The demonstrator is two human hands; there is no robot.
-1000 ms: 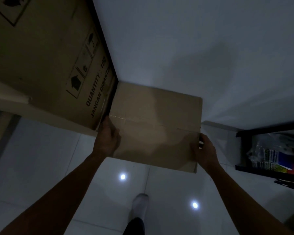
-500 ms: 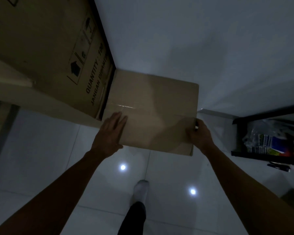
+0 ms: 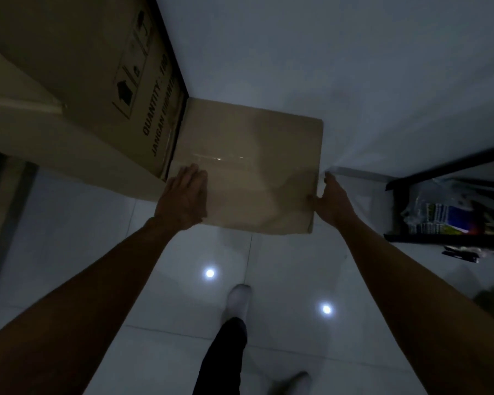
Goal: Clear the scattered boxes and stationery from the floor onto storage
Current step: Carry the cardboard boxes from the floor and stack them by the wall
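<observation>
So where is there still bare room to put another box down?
Bare floor tile lies near the person, between the large printed carton and the black shelf. Against the wall it is crowded: the plain box under both hands fills the gap beside the carton.

Plain tan box (image 3: pixel 248 166), brown black-printed carton (image 3: pixel 97 67), glossy white floor tiles (image 3: pixel 69 238), white sock (image 3: pixel 238 300)

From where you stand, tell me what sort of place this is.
Probably a dim storage corner of a home or office: white tiled floor, plain white wall, a large printed shipping carton beside the smaller cardboard box, and a black shelf holding packaged goods.
</observation>
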